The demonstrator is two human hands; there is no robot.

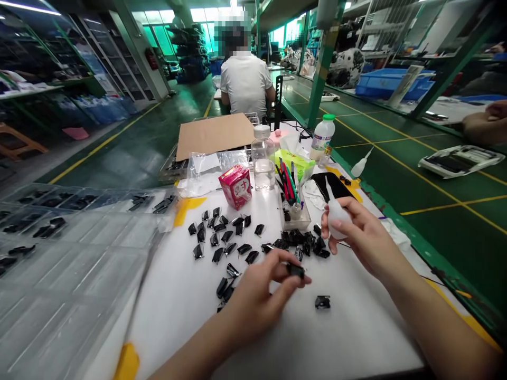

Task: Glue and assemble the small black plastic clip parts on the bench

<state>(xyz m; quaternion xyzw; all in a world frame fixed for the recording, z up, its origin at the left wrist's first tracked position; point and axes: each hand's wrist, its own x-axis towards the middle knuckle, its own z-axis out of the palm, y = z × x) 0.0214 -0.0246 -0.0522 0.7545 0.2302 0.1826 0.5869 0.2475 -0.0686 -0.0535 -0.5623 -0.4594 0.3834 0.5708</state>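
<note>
Over table (348, 332): left hand (257, 298) pinches part (296, 271), right (366, 237) bottle (336, 217).

Nothing can be read for certain: the pink box (236, 186) and the white plastic bottle (321, 138) carry printed lettering, too small and blurred to make out.

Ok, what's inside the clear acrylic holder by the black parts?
Red, green and black slender handles stand in the clear holder, with a small bottle. Their crowded lower ends are hidden, so I can't tell which tools they are.
</note>
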